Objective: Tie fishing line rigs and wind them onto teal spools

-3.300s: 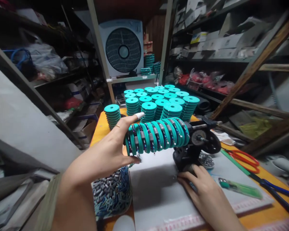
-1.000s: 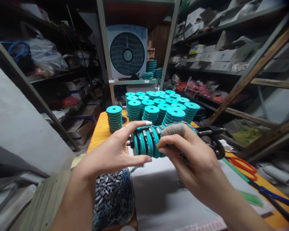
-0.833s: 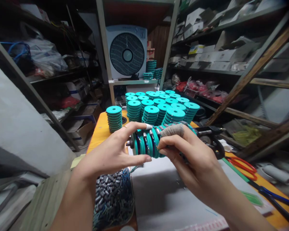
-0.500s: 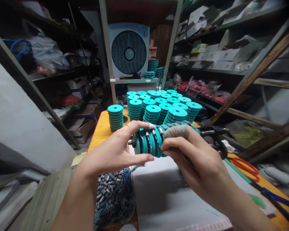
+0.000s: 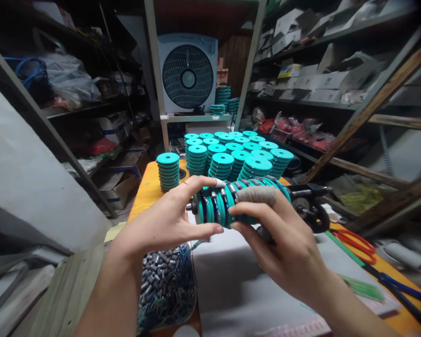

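Observation:
A row of teal discs (image 5: 210, 213) sits on a horizontal shaft, with dark cords and small metal weights around the discs. My left hand (image 5: 171, 213) spans the left end of the row, forefinger on top and thumb below, around the discs. My right hand (image 5: 280, 229), its forefinger wrapped in grey tape, has thumb and fingers pressed together at the front of the discs, right of the left hand. What lies between those fingertips is too small to make out. Geared black hardware (image 5: 310, 208) stands at the shaft's right end.
Several stacks of teal spools (image 5: 221, 161) stand behind the shaft on the orange table (image 5: 143, 192). A tray of metal weights and blue cords (image 5: 166, 285) is at front left. Red-handled scissors (image 5: 358, 245) lie right. A box fan (image 5: 188, 77) and loaded shelves stand behind.
My right hand has moved slightly left along the discs, its fingertips now nearer my left hand. My left hand has hardly moved.

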The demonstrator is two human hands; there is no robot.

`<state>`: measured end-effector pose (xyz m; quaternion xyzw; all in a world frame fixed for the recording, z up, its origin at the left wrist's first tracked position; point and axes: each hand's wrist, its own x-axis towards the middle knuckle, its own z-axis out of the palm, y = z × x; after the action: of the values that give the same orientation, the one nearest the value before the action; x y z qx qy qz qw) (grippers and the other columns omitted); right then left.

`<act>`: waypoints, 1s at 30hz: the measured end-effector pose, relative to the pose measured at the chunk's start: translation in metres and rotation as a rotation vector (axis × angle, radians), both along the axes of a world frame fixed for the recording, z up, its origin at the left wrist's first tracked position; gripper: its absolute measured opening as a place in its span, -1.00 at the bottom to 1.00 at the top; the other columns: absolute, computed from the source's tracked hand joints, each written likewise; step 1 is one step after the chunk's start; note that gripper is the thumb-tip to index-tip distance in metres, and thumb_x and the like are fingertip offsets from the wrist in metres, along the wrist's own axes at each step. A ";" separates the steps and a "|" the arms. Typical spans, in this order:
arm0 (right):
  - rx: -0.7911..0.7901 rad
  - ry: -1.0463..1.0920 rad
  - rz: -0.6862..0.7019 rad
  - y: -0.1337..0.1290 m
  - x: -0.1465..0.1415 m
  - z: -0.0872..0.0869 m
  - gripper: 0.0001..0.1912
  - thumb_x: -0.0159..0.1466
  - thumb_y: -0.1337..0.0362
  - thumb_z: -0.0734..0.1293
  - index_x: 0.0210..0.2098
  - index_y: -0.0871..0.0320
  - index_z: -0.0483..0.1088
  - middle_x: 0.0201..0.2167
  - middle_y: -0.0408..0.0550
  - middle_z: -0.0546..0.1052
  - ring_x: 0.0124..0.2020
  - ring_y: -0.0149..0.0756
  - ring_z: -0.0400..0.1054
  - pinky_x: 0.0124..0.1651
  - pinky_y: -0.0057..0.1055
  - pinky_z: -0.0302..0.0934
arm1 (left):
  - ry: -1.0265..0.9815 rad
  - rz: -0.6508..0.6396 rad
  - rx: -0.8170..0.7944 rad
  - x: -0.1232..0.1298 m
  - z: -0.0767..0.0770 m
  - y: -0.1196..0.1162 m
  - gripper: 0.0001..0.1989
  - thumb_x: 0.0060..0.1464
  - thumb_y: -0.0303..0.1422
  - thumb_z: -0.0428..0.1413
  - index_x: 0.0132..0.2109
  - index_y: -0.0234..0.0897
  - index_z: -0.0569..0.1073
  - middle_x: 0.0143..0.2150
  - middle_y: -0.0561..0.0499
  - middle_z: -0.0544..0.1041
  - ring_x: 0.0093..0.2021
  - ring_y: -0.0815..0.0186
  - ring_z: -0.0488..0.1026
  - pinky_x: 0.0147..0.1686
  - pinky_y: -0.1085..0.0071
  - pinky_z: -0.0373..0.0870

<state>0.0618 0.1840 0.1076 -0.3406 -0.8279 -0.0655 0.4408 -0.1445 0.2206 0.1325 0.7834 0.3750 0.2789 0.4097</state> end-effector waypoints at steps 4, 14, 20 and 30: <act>-0.014 0.070 -0.059 0.000 -0.005 0.002 -0.92 0.31 0.41 0.25 -0.25 0.15 0.23 -0.33 -0.06 0.29 -0.29 -0.27 0.22 -0.26 -0.33 0.22 | 0.029 0.023 0.030 0.000 0.001 0.000 -0.40 -0.03 -0.22 0.25 0.15 0.08 0.23 -0.04 0.02 0.47 -0.42 0.32 0.51 -0.41 0.33 0.54; 0.030 -0.016 -0.132 0.003 -0.014 -0.003 -0.87 0.32 0.45 0.23 -0.34 0.14 0.22 -0.35 -0.06 0.25 -0.32 -0.27 0.19 -0.29 -0.31 0.18 | 0.049 0.019 0.068 0.000 -0.001 0.001 -0.42 0.00 -0.23 0.23 0.15 0.06 0.22 -0.03 0.02 0.45 -0.31 0.28 0.51 -0.33 0.31 0.54; -0.065 0.220 -0.009 -0.019 0.016 -0.009 -0.86 0.29 0.45 0.25 -0.18 0.12 0.32 -0.19 -0.02 0.35 -0.17 -0.28 0.30 -0.18 -0.36 0.24 | 0.090 0.000 0.100 0.000 0.001 0.002 -0.43 0.01 -0.17 0.22 0.15 0.05 0.20 0.04 0.01 0.40 -0.14 0.19 0.49 -0.21 0.27 0.52; -0.400 -0.338 -0.506 -0.044 0.068 -0.107 -0.87 0.28 0.31 0.28 -0.25 0.15 0.48 -0.31 0.01 0.40 -0.28 -0.14 0.38 -0.32 -0.27 0.32 | 0.105 0.013 0.093 0.002 0.003 0.000 -0.43 0.03 -0.17 0.20 0.16 0.05 0.19 0.07 -0.01 0.40 0.02 0.09 0.43 -0.13 0.24 0.50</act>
<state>0.1295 0.1398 0.0010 -0.5986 -0.7749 -0.0647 0.1923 -0.1429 0.2210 0.1353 0.8127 0.3878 0.2571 0.3506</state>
